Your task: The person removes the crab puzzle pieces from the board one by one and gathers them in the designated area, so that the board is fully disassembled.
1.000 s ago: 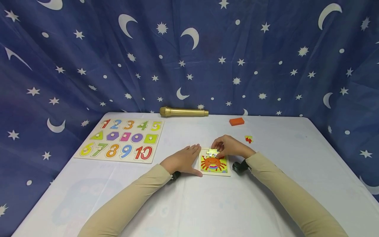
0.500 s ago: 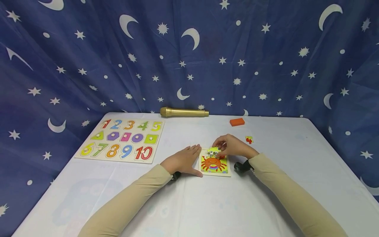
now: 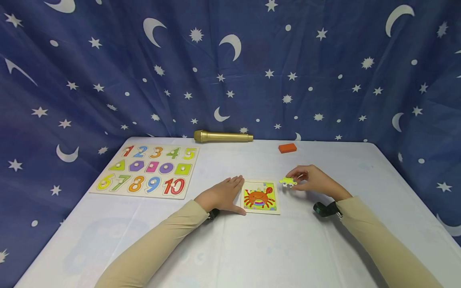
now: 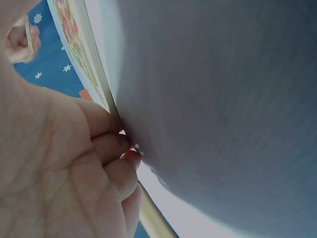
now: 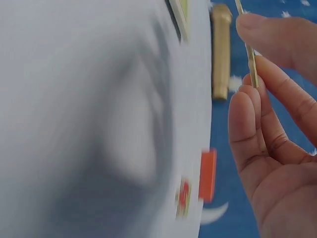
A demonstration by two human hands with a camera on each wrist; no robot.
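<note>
A small square wooden crab puzzle lies flat on the table. Along its left edge rests my left hand, fingers extended and thumb at the near left corner; in the left wrist view its fingertips are right at the puzzle's side. To the right of the puzzle, my right hand pinches a yellow puzzle piece between thumb and fingers, above the table. Seen from the right wrist, that piece is thin and edge-on. A loose red and yellow puzzle piece lies beyond; the right hand hides it in the head view.
A number and shape peg board lies at the left. At the back of the table are a gold microphone and an orange block. A blue curtain with moons and stars hangs behind.
My right hand has lifted the yellow puzzle piece off the top of the crab puzzle and carried it right, uncovering the crab picture. My left hand has stayed in place.
</note>
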